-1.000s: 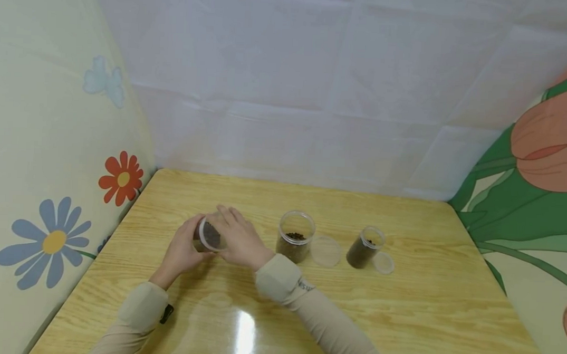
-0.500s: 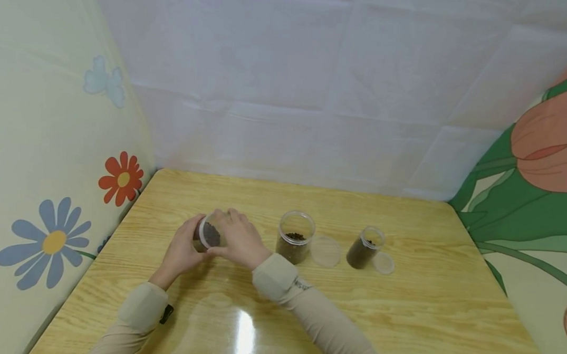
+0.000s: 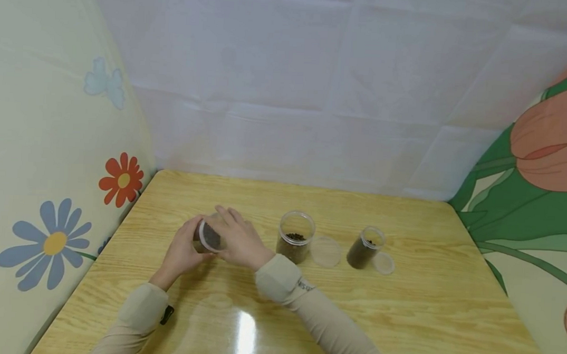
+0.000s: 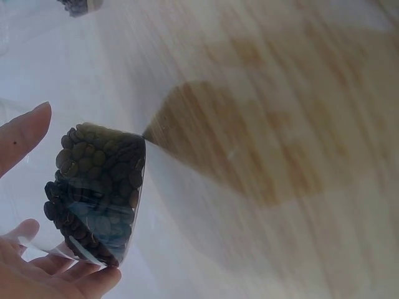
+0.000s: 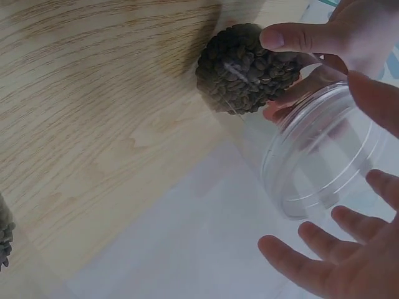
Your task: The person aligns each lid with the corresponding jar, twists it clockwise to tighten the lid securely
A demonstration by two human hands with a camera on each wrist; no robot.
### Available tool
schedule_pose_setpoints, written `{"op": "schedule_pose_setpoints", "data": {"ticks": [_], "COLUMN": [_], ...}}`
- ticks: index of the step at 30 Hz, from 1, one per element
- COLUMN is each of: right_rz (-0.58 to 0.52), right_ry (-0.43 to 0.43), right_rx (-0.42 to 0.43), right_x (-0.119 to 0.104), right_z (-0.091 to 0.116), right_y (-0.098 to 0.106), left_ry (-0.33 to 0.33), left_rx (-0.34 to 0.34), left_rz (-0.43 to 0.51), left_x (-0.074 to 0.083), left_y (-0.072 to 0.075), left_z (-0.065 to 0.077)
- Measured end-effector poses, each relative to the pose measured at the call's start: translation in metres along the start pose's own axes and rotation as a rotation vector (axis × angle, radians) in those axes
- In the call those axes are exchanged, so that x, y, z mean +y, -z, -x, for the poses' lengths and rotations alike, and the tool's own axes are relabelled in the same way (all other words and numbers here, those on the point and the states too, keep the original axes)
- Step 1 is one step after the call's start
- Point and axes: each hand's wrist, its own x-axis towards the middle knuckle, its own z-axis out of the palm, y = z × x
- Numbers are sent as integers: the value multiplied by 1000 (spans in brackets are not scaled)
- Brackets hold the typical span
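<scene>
My left hand [image 3: 182, 249] grips a clear plastic jar [image 3: 208, 238], tilted at the left of the table. Dark, flat, bean-like pieces [image 4: 100, 187] fill the jar's lower part in the left wrist view. Over the jar's top lies my right hand [image 3: 240, 241], partly hiding it. The right wrist view shows its thumb and fingers spread round the clear screw lid [image 5: 312, 149], with fingertips at the rim. Beyond the lid, the left thumb and fingers press against the jar's side.
A wide open jar [image 3: 293, 246] of dark pieces stands right of the hands, with a loose clear lid [image 3: 325, 251] beside it. Farther right are a narrower open jar [image 3: 363, 249] and its smaller lid [image 3: 383, 263]. Walls border the wooden table [image 3: 425, 310] behind and at both sides.
My right hand shifted slightly off to the right half a second ago, baring more of the jar's top. Now it has turned back over it. The left hand and jar stay in place.
</scene>
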Motion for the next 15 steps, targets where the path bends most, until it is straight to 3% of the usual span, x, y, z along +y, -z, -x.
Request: {"op": "schedule_pose_setpoints", "data": {"ticks": [6,15], "right_rz": [31,61], "right_ry": [11,-78], "right_rx": [-17,14], "right_x": [1,-1], "right_z": [-1,-7], "right_y": [-1,-4], "left_ry": [8,13], "left_rx": [-8,-11], "left_rz": [7,-13], "left_x": [0,2], "left_y": [0,1], "left_z": [0,0]}}
